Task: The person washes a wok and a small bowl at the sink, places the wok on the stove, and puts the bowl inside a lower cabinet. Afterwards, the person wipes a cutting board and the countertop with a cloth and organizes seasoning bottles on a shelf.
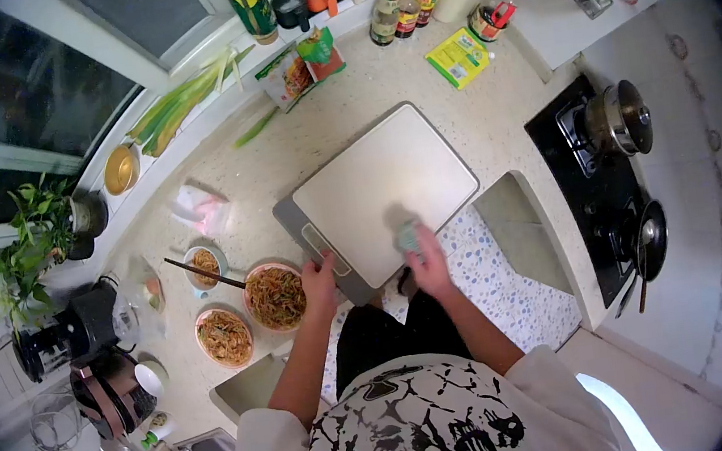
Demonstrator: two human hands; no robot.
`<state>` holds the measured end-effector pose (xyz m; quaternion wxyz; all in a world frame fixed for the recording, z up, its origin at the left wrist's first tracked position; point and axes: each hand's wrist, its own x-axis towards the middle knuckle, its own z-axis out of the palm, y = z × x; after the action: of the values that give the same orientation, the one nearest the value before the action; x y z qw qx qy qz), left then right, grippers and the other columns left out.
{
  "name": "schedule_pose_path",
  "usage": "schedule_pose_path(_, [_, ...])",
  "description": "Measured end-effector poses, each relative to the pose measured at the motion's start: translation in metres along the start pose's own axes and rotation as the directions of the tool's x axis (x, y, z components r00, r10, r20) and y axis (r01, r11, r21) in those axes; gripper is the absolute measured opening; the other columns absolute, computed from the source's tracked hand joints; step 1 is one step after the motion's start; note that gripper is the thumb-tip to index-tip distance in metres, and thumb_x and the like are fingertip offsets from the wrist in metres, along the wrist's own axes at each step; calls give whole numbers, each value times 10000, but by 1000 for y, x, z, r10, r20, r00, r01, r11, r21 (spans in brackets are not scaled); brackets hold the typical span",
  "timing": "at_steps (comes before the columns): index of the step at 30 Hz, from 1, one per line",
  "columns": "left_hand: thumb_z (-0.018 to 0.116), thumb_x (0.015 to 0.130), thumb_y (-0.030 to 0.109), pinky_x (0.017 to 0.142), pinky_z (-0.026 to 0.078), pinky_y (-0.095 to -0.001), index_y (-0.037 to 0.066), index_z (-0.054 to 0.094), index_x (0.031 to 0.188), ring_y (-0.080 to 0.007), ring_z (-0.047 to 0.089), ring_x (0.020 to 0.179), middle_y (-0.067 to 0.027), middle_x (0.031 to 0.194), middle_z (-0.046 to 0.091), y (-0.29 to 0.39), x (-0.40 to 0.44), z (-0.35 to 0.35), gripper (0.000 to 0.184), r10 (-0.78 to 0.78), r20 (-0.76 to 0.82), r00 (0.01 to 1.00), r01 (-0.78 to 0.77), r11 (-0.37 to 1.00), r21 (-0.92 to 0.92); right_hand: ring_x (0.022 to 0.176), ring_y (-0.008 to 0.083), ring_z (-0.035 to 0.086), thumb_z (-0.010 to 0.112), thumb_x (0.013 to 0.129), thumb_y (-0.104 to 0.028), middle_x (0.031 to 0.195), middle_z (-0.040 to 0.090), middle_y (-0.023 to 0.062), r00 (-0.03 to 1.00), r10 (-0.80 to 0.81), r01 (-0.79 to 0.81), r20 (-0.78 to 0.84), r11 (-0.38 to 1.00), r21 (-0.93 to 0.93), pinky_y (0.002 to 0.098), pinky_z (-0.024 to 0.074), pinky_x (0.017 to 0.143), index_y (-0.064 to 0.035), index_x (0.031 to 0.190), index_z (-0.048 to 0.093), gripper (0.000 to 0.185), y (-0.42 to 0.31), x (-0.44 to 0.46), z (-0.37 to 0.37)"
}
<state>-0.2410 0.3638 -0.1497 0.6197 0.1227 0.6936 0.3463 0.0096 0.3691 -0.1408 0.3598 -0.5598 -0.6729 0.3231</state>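
Note:
A cutting board (383,187) with a pale face and a grey border lies tilted on the counter, its near corner jutting past the counter edge. My left hand (321,286) grips the board's grey end beside the handle slot, fingers closed on the edge. In my right hand (428,264) is a crumpled pale green cloth (407,236), held against the board's lower right part; a slight blur hides its exact shape. Close to my left hand stands a bowl of noodles (276,301) with chopsticks (205,273) resting across it.
Two more noodle bowls, a larger one (224,340) and a small one (204,264), stand at left. Sauce bottles (405,14), food packets (301,69) and a yellow packet (458,58) line the back. At right is a black stove (587,198) with a pot (618,117) and a pan (650,239).

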Motion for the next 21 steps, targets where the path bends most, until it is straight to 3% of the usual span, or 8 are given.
schedule_pose_path(1, [568,989,289,929,463,-408,71,460,1341,-226,558,1120,-91,1195,585,1,-6,5,428,87,-21,996,-87,996,27,1360,395,417,615,855,-9,1415,476,240,994,20,-17,112,1000,-22,445,333,1133,-4,1324,527,477,-14,3,9])
schedule_pose_path(3, [541,1016,298,895,479,-379,73,481,1289,-216,582,1049,-95,1145,602,12,-23,21,359,265,-52,963,-261,962,84,1337,404,437,642,793,-26,1440,461,221,950,-201,201,239,979,26,484,319,1141,-1,1299,536,517,-28,12,32])
schedule_pose_path(6, [522,1031,289,862,489,-341,63,474,1263,-202,594,984,-88,1096,610,18,-24,24,328,214,-93,972,-217,976,-31,1408,347,359,624,779,-54,1482,415,183,865,-265,349,426,928,-132,499,236,1180,-22,1329,506,563,-71,31,32])
schedule_pose_path(9, [498,1046,305,894,471,-333,56,468,1257,-187,589,999,-74,1094,603,33,-32,30,328,271,-21,962,-271,958,-90,1430,331,326,587,807,-66,1491,401,201,844,-160,312,512,923,-226,517,209,1187,-3,1340,496,545,-60,62,10])
schedule_pose_path(15, [471,1057,286,869,481,-335,55,478,1220,-160,589,992,-69,1062,614,51,-46,47,282,414,-18,910,-413,910,22,1416,384,320,532,833,-46,1490,384,252,990,-42,110,135,829,-548,542,201,1181,85,1389,413,583,83,139,-48])
schedule_pose_path(18, [476,1056,275,886,472,-335,56,481,1209,-155,589,992,-63,1041,618,43,-40,43,268,426,-22,905,-419,898,130,1416,384,316,522,834,-44,1497,368,260,987,138,-156,-81,938,-308,522,199,1188,92,1410,386,606,124,167,-49])
schedule_pose_path(20, [461,1057,245,858,474,-322,39,468,1194,-153,594,954,-70,1003,613,51,-42,43,247,382,-28,924,-374,916,146,1391,392,358,508,848,-36,1472,402,267,1000,14,-13,1,961,-275,509,233,1180,70,1383,438,551,71,165,-30])
schedule_pose_path(21, [454,1058,229,844,476,-316,31,462,1186,-153,597,935,-73,984,610,56,-42,45,236,360,-29,932,-352,924,152,1376,390,384,501,850,-27,1448,432,262,992,-96,119,77,913,-390,497,255,1175,50,1362,472,518,39,163,-14])
